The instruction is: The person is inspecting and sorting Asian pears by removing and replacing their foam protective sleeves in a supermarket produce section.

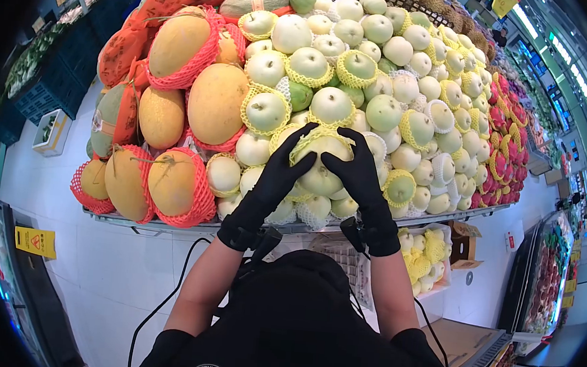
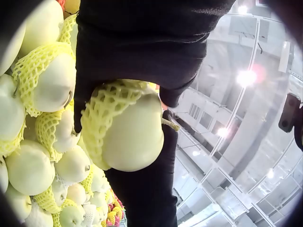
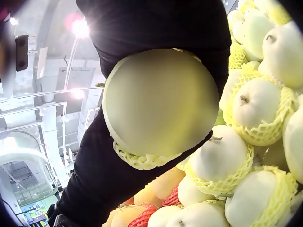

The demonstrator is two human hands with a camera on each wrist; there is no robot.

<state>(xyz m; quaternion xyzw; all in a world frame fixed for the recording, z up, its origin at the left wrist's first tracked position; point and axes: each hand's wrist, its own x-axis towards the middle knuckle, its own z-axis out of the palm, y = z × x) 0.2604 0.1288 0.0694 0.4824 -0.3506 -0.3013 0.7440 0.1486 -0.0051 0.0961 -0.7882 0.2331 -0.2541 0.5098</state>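
Note:
A pale green-white melon (image 1: pixel 320 181) with a short stem sits between my two black-gloved hands at the front of the fruit display. My left hand (image 1: pixel 285 170) grips its left side and my right hand (image 1: pixel 357 176) its right side, thumbs toward me. In the left wrist view, a yellow foam net (image 2: pixel 100 124) wraps the far part of the melon, and its stem (image 2: pixel 170 124) sticks out bare. The right wrist view shows this melon (image 3: pixel 158 101) blurred, with netting (image 3: pixel 144 158) along its lower edge. More netted pale melons (image 1: pixel 332 105) lie just beyond my fingertips.
Large orange melons (image 1: pixel 217 105) in red nets fill the display's left side. Dragon fruit (image 1: pixel 507 142) lie at its right end. The display's front edge (image 1: pixel 166 227) runs before me. A crate of netted fruit (image 1: pixel 425 259) stands below right, and a cable (image 1: pixel 148 317) hangs at left.

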